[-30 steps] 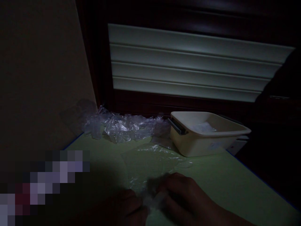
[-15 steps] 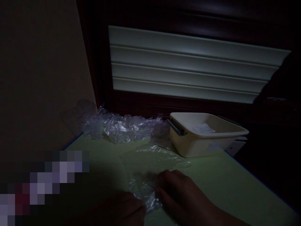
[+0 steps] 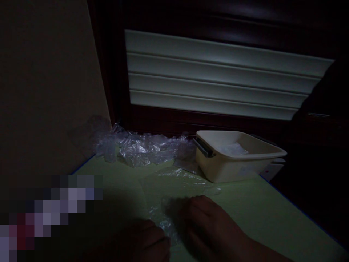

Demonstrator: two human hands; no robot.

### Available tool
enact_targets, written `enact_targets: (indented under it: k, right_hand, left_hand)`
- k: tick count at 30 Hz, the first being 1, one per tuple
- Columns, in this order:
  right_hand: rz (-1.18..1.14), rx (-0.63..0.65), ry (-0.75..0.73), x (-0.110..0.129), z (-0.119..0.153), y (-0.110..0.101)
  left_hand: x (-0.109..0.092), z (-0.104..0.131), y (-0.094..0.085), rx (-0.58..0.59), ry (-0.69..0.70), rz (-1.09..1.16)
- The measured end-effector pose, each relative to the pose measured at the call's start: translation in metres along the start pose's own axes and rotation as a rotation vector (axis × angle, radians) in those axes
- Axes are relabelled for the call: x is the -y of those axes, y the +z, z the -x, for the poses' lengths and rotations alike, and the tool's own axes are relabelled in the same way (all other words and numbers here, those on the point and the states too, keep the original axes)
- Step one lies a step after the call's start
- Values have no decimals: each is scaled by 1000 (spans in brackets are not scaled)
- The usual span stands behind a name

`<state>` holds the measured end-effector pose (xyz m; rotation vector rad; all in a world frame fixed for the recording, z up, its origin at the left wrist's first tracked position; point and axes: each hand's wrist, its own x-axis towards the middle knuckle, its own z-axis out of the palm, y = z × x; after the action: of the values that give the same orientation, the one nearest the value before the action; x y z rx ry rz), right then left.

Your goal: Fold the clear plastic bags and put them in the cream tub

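A thin clear plastic bag (image 3: 174, 187) lies spread over the green tabletop, its near part wrinkled and shiny. My left hand (image 3: 148, 240), dark and partly cut off by the lower edge, has its fingers curled together at the bag's near left side. On the other side my right hand (image 3: 211, 225) bends its fingers down onto the plastic, thumb beneath them. Both hands look closed on the bag, though the fingertips are dim and shadowed.
A cream plastic tub (image 3: 234, 169) with dark handles stands at the back right, with clear plastic inside. Crumpled clear plastic bags (image 3: 141, 147) are heaped along the back left of the green table (image 3: 272, 214). Behind rises a dark frame with pale slats (image 3: 218, 72).
My right hand has turned slightly, and the plastic between the hands has shifted. My left hand is a touch higher. Tub and heap stay put.
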<state>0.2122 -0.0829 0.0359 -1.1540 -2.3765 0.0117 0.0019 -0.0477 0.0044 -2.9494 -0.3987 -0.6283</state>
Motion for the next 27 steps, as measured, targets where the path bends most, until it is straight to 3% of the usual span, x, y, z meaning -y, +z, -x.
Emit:
enact_targets:
  k: [3, 5, 9, 16, 21, 24, 27]
  right_hand:
    - [89, 1, -194, -1, 2, 2]
    - [133, 28, -235, -1, 2, 5]
    - [144, 55, -199, 0, 2, 7]
    - [1, 97, -162, -4, 6, 1]
    - [-63, 182, -113, -3, 3, -4]
    - [-93, 256, -11, -3, 1, -9]
    - [-114, 237, 72, -6, 2, -9]
  left_hand:
    - [4, -3, 11, -4, 18, 5]
    - [6, -5, 17, -9, 15, -1]
    - [7, -7, 15, -13, 37, -4]
    - [-1, -8, -17, -39, -37, -100]
    - [-3, -7, -18, 0, -21, -113]
    - [-3, -7, -19, 1, -55, -103]
    - [-2, -7, -23, -14, -42, -84]
